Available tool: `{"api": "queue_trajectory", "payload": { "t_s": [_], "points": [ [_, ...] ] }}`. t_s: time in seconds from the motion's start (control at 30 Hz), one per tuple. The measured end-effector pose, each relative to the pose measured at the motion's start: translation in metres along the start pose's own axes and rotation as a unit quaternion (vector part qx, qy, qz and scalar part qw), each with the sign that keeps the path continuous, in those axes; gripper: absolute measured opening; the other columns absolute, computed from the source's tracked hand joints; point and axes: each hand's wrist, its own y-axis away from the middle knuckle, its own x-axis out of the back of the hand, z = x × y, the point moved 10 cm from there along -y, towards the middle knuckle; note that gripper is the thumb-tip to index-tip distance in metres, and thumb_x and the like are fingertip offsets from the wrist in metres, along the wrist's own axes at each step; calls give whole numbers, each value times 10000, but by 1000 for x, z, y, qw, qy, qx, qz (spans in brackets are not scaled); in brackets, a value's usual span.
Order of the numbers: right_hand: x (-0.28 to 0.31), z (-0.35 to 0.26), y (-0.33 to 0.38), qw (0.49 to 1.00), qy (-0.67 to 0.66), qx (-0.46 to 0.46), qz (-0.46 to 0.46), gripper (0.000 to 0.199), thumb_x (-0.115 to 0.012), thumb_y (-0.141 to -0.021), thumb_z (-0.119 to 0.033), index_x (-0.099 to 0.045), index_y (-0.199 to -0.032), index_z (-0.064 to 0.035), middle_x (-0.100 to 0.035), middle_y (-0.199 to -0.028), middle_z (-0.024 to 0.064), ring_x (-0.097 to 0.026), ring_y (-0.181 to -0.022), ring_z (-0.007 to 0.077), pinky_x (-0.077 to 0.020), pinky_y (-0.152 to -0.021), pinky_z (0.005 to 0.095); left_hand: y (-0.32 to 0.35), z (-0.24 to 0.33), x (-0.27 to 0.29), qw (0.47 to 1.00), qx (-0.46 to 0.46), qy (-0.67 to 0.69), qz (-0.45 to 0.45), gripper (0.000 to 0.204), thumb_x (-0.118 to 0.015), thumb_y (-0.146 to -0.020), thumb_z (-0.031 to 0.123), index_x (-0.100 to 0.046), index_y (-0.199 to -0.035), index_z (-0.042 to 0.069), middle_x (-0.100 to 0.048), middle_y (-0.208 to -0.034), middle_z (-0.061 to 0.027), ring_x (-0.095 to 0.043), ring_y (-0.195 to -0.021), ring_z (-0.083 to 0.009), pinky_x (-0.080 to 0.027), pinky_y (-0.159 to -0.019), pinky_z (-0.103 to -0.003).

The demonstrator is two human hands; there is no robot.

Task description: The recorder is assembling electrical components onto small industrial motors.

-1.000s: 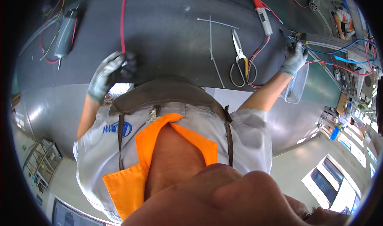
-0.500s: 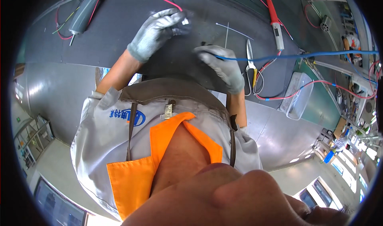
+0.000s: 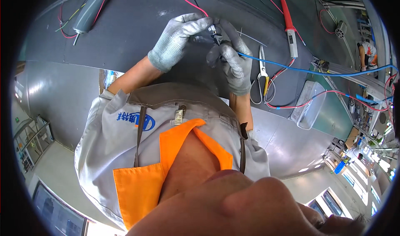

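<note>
My gloved left hand is closed in a pinch on a red wire close to its end. A small pale and silvery end piece shows beside those fingertips. Against that piece sits the black tip of a small tool, and my gloved right hand is closed around the tool. Most of its body is hidden in the glove. From the right hand a blue hose runs off to the right. The two hands are close together over the dark bench.
Scissors and white sticks crossed on the bench lie near my right hand. Farther right are a red-and-white pen-shaped tool and a clear plastic tray. A grey cylindrical motor with loose wires lies far left.
My left hand has moved right with the red wire. My right hand has come up to meet it, bringing the black tool tip against the wire's end piece.
</note>
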Motion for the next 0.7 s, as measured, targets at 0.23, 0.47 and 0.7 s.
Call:
{"api": "queue_trajectory", "payload": {
  "t_s": [0.23,0.47,0.7],
  "points": [
    [1,-5,2,998,41,49,19,529,-567,-969,-146,-449,-1456,25,-691,-818,159,-642,-658,167,-493,-585,278,4,-4,-1,999,-2,-47,-20,303,-562,-992,148,-639,-1195,-62,-685,-1199,-126,-657,-1070,-150,-522,-936,-283],
    [1,2,1,998,-3,43,39,535,-618,-957,-119,-449,-1441,34,-694,-881,158,-668,-714,186,-518,-621,292,8,-3,-14,999,-1,-44,3,268,-582,-992,209,-655,-1138,-2,-692,-988,-59,-664,-862,-149,-525,-780,-273],
    [22,-18,-14,950,302,8,-76,716,-799,-825,-176,-465,-1424,34,-705,-1008,134,-687,-924,195,-544,-809,308,2,-21,-7,988,51,146,21,329,-529,-1007,223,-620,-1192,-34,-685,-1102,-149,-665,-1041,-261,-498,-955,-381]
  ]
}}
